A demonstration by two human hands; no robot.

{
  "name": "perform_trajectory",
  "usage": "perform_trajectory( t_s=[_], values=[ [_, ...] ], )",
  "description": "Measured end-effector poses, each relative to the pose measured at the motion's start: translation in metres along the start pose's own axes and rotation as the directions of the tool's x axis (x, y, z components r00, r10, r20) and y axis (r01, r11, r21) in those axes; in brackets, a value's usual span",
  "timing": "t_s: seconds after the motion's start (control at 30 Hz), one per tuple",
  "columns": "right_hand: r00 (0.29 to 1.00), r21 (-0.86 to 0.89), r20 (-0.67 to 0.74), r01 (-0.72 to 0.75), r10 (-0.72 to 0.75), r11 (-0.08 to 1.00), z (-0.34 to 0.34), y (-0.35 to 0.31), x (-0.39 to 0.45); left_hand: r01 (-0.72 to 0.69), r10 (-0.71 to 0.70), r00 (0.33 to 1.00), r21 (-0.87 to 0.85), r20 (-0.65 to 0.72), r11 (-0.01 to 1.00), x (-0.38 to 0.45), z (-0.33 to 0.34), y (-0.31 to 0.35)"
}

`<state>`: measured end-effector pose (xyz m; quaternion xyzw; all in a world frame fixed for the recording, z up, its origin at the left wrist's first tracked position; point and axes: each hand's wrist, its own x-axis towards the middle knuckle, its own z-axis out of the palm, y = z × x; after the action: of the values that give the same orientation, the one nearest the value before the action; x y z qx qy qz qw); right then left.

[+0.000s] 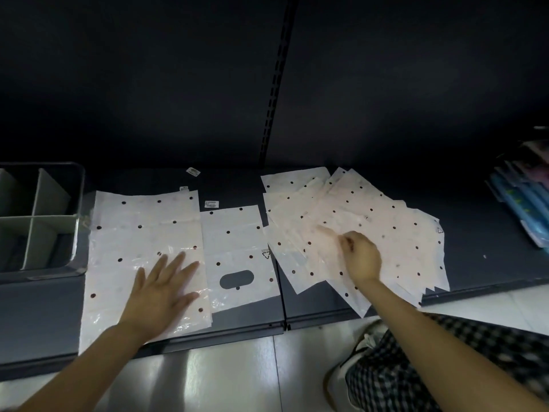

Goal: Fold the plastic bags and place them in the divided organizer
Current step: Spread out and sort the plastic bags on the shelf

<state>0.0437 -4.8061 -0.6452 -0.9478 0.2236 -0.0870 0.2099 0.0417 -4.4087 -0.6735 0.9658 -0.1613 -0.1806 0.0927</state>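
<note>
Your right hand [361, 255] pinches the top bag of the fanned pile [395, 233], the divided organizer [77, 209] far leftward beyond your flat, empty left hand [162, 288].

Dark shelf [490, 233] under dotted plastic bags [139, 233], divided organizer [44, 215] at left, small labels [211, 204].

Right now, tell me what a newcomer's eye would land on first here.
White dotted plastic bags stand out against the dark shelf: a fanned pile of bags at right, where the right hand pinches a top sheet, and a large flattened bag at left under the flat left hand. At far left sits the grey divided organizer.
</note>
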Motion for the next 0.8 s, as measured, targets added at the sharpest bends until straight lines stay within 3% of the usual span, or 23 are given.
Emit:
perform_trajectory(
  t_s=[0.1, 0.2, 0.37, 0.47, 0.6, 0.7, 0.8],
  values=[
    [0.991, 0.186, 0.073, 0.098, -0.113, 0.978, 0.016, -0.055, -0.017, 0.010, -0.011, 0.999, 0.024, 0.041, 1.000, 0.004, -0.005, -0.012],
    [0.982, 0.365, 0.152, 0.047, -0.110, 0.930, 0.037, -0.101, -0.035, 0.007, -0.010, 0.992, 0.025, 0.126, 1.000, 0.007, -0.015, -0.027],
    [0.944, 0.436, 0.301, -0.012, -0.133, 0.900, 0.070, -0.149, -0.051, 0.001, -0.001, 0.985, 0.003, 0.175, 1.000, 0.006, -0.027, -0.045],
    [0.913, 0.512, 0.385, -0.086, -0.139, 0.855, 0.083, -0.165, -0.050, 0.010, -0.002, 0.991, -0.064, 0.133, 0.998, 0.004, -0.025, -0.048],
    [0.844, 0.512, 0.467, -0.017, -0.262, 0.859, 0.083, -0.167, -0.048, -0.048, 0.036, 0.997, -0.173, -0.073, 0.984, 0.007, -0.021, -0.015],
    [0.865, 0.521, 0.380, 0.093, -0.328, 0.849, 0.068, -0.143, -0.040, -0.187, 0.177, 0.979, -0.103, -0.099, 0.977, 0.010, -0.015, 0.020],
    [0.942, 0.283, 0.236, 0.166, -0.237, 0.945, 0.045, -0.087, -0.014, -0.208, 0.218, 0.973, 0.131, -0.069, 0.969, 0.012, -0.003, 0.046]
  ],
)
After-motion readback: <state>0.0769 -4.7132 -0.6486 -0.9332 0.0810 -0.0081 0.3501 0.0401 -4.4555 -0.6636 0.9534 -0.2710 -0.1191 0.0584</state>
